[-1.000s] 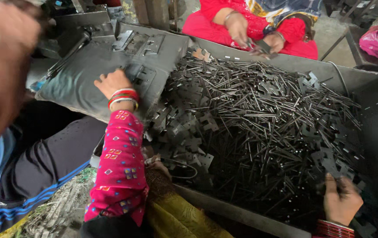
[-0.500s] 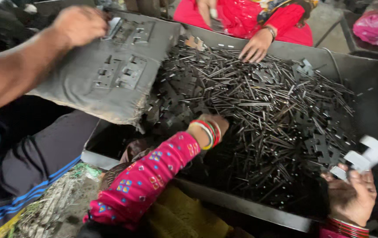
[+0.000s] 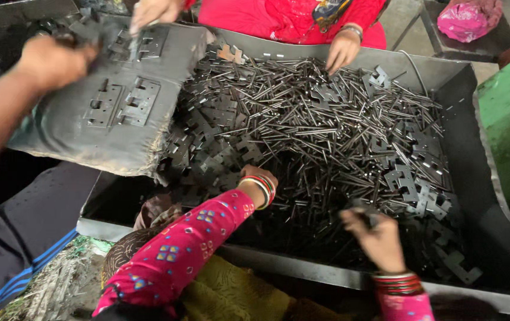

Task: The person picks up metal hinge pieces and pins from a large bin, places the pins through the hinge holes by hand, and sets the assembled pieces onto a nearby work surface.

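The metal pins (image 3: 326, 128) lie in a thick loose heap across the middle of the steel tray (image 3: 492, 196), mixed with flat notched hinge plates (image 3: 412, 190). Our left hand (image 3: 259, 178) is dug into the near edge of that heap, knuckles up, fingers buried among the pins, so we cannot tell whether it has closed on any. Our right hand (image 3: 376, 235) hovers just beside it, over the darker, thinner part of the pile, with something small and dark pinched between thumb and fingertips; motion blur keeps us from saying whether it is a pin or a plate.

We judge the pins stiff, smooth and light one by one, likely to roll and slip from a loose pinch, so a hold across the middle of the shaft seems best. The plates look thin and hard-edged, best taken by their flat faces.

Beyond our left hand a grey padded board (image 3: 106, 119) overhangs the tray's corner, with joined hinges (image 3: 127, 101) lying on it and another person's hand (image 3: 53, 59) above it. On the far side of the heap a person in red reaches in with a hand (image 3: 341, 50)
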